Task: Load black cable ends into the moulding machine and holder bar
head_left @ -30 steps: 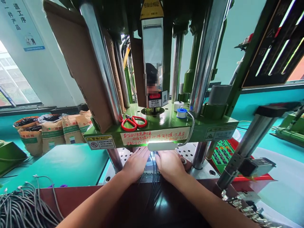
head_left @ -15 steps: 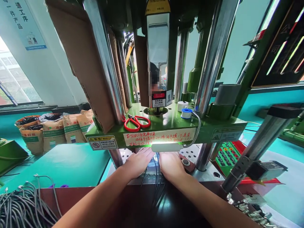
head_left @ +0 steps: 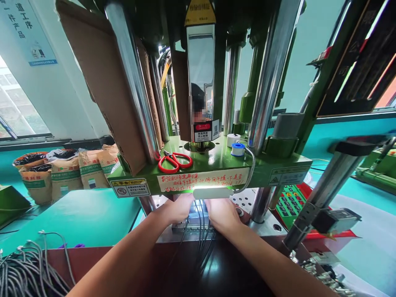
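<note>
Both hands reach under the green press plate [head_left: 262,173], over a metal mould [head_left: 194,226] on the machine bed. My left hand [head_left: 181,209] is at the mould's left side, its fingers curving inward and mostly hidden behind the lamp and plate edge. On the right side lies my right hand [head_left: 222,213], fingertips also out of sight. Several thin black cables [head_left: 201,229] run out between the two hands and hang over the dark front surface. What either hand holds, if anything, cannot be made out. A white lamp [head_left: 213,193] shines just above the hands.
Red-handled scissors [head_left: 175,162] and a blue-rimmed spool [head_left: 238,149] lie on the press plate. Steel columns [head_left: 269,78] flank the work. Grey cables [head_left: 31,268] are heaped at left, metal connectors [head_left: 328,276] at lower right. A green tray [head_left: 291,203] stands right.
My left hand's fingers have gone from lying flatter to more bent and further under the plate. The cables between the hands look more spread. The whole view has shifted slightly.
</note>
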`<state>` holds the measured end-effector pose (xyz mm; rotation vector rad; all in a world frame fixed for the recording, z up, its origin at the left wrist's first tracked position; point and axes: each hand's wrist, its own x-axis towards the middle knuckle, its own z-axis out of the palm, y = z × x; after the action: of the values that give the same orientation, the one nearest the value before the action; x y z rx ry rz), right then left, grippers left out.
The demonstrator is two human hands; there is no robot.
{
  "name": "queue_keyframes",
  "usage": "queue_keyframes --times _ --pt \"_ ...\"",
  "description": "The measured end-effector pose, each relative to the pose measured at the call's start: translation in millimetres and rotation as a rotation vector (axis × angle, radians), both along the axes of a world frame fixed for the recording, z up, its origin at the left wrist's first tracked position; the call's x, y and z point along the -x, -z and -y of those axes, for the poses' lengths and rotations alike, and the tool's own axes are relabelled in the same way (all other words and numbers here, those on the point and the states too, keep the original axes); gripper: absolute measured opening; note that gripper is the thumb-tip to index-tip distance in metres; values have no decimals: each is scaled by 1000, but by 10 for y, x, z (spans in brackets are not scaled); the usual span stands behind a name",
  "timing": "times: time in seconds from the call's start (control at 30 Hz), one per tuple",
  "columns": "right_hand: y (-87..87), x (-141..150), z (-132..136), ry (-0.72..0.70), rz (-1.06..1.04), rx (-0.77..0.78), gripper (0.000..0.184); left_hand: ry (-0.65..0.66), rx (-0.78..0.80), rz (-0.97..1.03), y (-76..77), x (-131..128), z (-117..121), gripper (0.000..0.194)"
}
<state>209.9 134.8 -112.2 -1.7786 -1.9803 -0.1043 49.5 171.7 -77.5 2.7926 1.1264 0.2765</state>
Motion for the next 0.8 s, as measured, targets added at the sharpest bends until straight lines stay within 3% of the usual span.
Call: queue_keyframes --times 0.1,0.23,0.8 --pt "5 -154 66 64 -2 10 31 7 -32 -43 -72 -118 90 37" --pt "49 -261 110 97 4 32 24 -38 -77 -64 -16 -240 179 34" --pt "178 -203 -8 114 -10 85 31 -119 -93 -117 129 -493 172 44"
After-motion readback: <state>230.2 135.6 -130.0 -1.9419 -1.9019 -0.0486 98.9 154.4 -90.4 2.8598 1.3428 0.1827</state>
